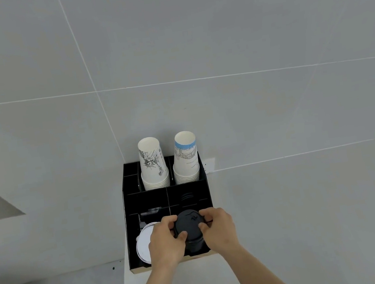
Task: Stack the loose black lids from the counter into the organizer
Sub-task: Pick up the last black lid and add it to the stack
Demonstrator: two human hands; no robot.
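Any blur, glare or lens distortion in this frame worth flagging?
Head view: even, soft light, no glare; wide-angle bending of the wall tile lines; black lids between left hand and right hand lose detail against the black organizer; hands slightly soft.

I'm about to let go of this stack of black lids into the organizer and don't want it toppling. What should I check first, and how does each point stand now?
1. Both hands on the stack: ok. The left hand and right hand grip the stack of black lids from opposite sides.
2. Stack over the front right compartment of the organizer: ok.
3. Stack seated on the compartment floor: cannot tell, its base is hidden.
4. Lids nested straight: cannot tell, fingers cover the sides.
5. White lids in the neighbouring compartment clear of the stack: ok.
6. Loose lids left on the counter: cannot tell.
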